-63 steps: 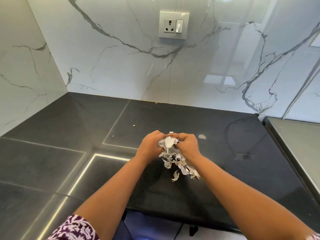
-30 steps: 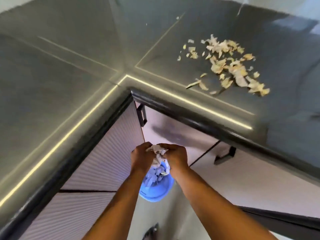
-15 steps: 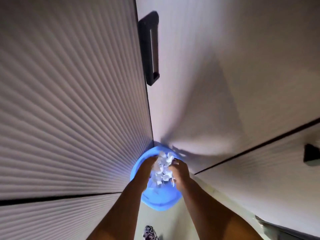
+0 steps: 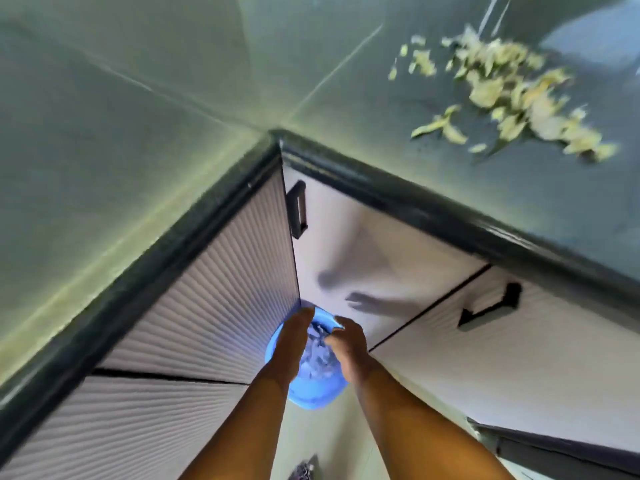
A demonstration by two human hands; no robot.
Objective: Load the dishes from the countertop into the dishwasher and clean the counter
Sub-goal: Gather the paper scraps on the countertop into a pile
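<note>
Hands over a blue bin (image 4: 313, 393), seen from above as I look down past the corner of a dark countertop (image 4: 145, 109). My left hand (image 4: 294, 341) reaches down over the bin's left rim, fingers straight and together, holding nothing that I can see. My right hand (image 4: 348, 344) hangs over the right side of the bin with its fingers loosely bent; the view is too blurred to tell whether any scrap is between them. Pale crumpled scraps (image 4: 316, 351) lie inside the bin, between my two hands. The bin stands on a light floor (image 4: 332, 441), tucked into the inner corner where two runs of white ribbed cabinet fronts (image 4: 194, 306) meet. A black handle (image 4: 298, 209) sits near the top of the corner cabinet, and another black handle (image 4: 491, 310) is on the front to my right. Up on the countertop, at the upper right and well apart from my hands, a scattered pile of pale yellowish peelings (image 4: 509, 95) lies on the dark surface. The shadows of my hands fall on the cabinet door just behind the bin.
</note>
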